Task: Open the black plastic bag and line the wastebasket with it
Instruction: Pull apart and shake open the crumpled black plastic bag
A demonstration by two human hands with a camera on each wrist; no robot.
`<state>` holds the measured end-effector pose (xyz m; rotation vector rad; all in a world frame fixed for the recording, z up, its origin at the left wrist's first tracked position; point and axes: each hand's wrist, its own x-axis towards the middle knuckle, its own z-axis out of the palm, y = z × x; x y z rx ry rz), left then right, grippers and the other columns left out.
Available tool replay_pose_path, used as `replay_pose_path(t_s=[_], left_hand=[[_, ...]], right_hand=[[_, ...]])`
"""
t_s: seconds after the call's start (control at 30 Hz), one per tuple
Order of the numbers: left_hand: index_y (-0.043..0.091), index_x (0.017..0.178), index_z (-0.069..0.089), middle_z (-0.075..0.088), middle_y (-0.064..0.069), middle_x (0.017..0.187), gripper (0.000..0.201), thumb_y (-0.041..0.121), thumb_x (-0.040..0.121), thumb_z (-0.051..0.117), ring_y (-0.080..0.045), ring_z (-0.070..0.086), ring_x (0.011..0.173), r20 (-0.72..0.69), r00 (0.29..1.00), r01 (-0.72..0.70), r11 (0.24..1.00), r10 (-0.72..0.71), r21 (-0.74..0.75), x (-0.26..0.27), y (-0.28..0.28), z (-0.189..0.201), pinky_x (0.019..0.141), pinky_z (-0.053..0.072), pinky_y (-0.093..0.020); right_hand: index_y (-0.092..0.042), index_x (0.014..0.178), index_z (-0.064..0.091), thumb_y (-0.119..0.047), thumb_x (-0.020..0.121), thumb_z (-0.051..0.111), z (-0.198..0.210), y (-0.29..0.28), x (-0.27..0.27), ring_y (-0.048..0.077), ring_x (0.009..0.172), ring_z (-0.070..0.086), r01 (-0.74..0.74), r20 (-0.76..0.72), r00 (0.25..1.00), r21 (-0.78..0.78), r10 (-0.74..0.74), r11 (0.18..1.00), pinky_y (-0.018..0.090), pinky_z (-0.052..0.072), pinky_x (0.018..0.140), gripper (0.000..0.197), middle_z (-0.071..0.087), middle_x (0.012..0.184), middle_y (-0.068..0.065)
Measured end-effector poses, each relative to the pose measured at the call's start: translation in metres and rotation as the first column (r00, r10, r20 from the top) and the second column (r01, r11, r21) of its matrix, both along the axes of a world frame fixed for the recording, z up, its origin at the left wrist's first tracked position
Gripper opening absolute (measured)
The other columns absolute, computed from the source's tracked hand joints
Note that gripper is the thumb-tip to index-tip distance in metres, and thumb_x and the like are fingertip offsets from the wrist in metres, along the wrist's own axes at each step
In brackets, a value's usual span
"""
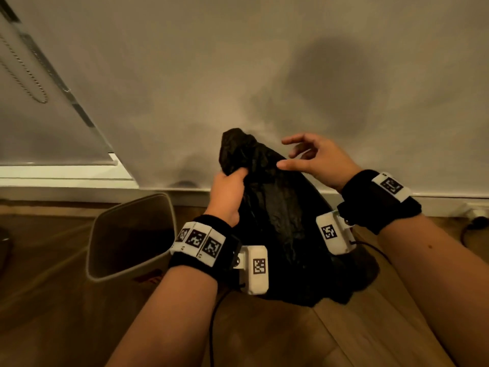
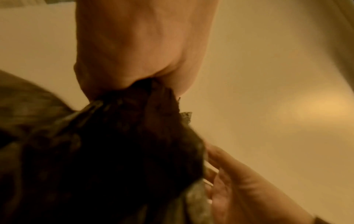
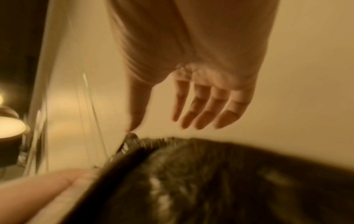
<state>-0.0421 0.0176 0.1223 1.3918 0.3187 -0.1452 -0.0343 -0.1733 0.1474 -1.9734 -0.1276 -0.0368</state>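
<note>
Evidently the left hand [image 1: 229,192] bunches the black plastic bag [image 1: 277,221] just right of the wastebasket [image 1: 132,234] – grip clamped, letting it hang – while the right hand [image 1: 315,160], fingers apart, seeks its mouth

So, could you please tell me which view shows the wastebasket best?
The head view: the wastebasket shows whole there, tilted on the floor left of the black bag. Neither wrist view shows it; both are filled by hands and bag.

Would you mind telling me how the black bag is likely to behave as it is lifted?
Probably floppy: the black bag hangs crumpled from the left hand gripping its top. Likely light, since one hand holds it up. Its glossy film may slip.
</note>
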Motion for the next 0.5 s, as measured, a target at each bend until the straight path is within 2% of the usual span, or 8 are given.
replay_pose_path(t_s=[0.07,0.17,0.23,0.27,0.33,0.4,0.43,0.5], left_hand=[[0.014,0.118,0.066,0.074,-0.012,0.107,0.032,0.026,0.089,0.061,-0.032,0.071,0.095,-0.068,0.997,-0.047,0.990,0.038,-0.133,0.000,0.003,0.009,0.088,0.056,-0.050],[0.012,0.121,0.066,0.073,-0.016,0.111,0.038,0.036,0.093,0.055,-0.034,0.071,0.099,-0.157,0.976,0.092,0.937,-0.151,-0.336,-0.006,-0.002,0.025,0.089,0.056,-0.047],[0.011,0.119,0.068,0.072,-0.016,0.114,0.041,0.041,0.095,0.053,-0.032,0.070,0.103,-0.122,0.953,0.207,0.887,-0.279,-0.412,-0.011,-0.005,0.034,0.091,0.054,-0.045],[0.010,0.116,0.068,0.072,-0.015,0.115,0.040,0.040,0.096,0.052,-0.031,0.069,0.105,-0.088,0.947,0.246,0.876,-0.309,-0.415,-0.012,-0.004,0.035,0.092,0.054,-0.044],[0.009,0.120,0.066,0.070,-0.014,0.119,0.038,0.035,0.099,0.049,-0.029,0.067,0.109,-0.046,0.943,0.293,0.886,-0.330,-0.359,-0.008,0.002,0.031,0.094,0.053,-0.043],[0.011,0.129,0.059,0.067,-0.012,0.126,0.037,0.031,0.101,0.044,-0.028,0.063,0.116,-0.027,0.930,0.347,0.900,-0.366,-0.262,-0.003,0.012,0.025,0.095,0.054,-0.040],[0.013,0.131,0.057,0.066,-0.012,0.127,0.037,0.031,0.101,0.044,-0.028,0.063,0.117,-0.017,0.925,0.366,0.905,-0.378,-0.217,0.001,0.017,0.023,0.094,0.054,-0.039],[0.017,0.130,0.056,0.067,-0.012,0.126,0.036,0.033,0.099,0.049,-0.028,0.065,0.113,0.017,0.936,0.352,0.926,-0.353,-0.139,0.009,0.025,0.022,0.091,0.056,-0.037]], right_hand=[[-0.032,0.122,0.058,-0.046,0.060,0.082,0.011,0.006,-0.009,0.008,0.077,0.057,-0.104,-0.066,0.993,-0.027,0.102,0.994,0.026,0.047,0.079,0.068,0.061,0.096,-0.006],[-0.036,0.141,0.034,-0.045,0.053,0.086,0.010,0.020,-0.019,0.000,0.104,0.057,-0.291,-0.184,0.943,-0.040,0.279,0.956,0.020,0.049,0.090,0.103,0.052,0.120,-0.016],[-0.033,0.148,0.019,-0.043,0.051,0.089,0.004,0.022,-0.010,0.002,0.123,0.050,-0.298,-0.134,0.948,-0.058,0.289,0.953,0.023,0.043,0.102,0.120,0.045,0.138,-0.014],[-0.029,0.149,0.019,-0.044,0.050,0.089,0.002,0.021,-0.004,0.004,0.126,0.048,-0.266,-0.102,0.961,-0.086,0.257,0.960,0.026,0.041,0.105,0.122,0.043,0.143,-0.011],[-0.018,0.142,0.036,-0.039,0.056,0.086,-0.005,0.011,0.009,0.012,0.120,0.056,-0.182,-0.103,0.979,-0.039,0.177,0.983,0.038,0.045,0.105,0.101,0.055,0.136,-0.002],[-0.017,0.121,0.057,-0.019,0.072,0.079,-0.011,-0.002,0.017,0.018,0.106,0.064,-0.110,-0.117,0.987,0.023,0.112,0.994,0.044,0.049,0.100,0.054,0.067,0.118,0.004],[-0.019,0.114,0.061,-0.012,0.079,0.074,-0.011,-0.008,0.018,0.018,0.101,0.066,-0.090,-0.123,0.988,0.040,0.094,0.995,0.042,0.050,0.098,0.038,0.069,0.111,0.004],[-0.024,0.109,0.064,-0.014,0.085,0.069,-0.010,-0.019,0.017,0.011,0.094,0.066,-0.049,-0.119,0.991,0.066,0.056,0.997,0.031,0.050,0.088,0.026,0.070,0.104,-0.002]])
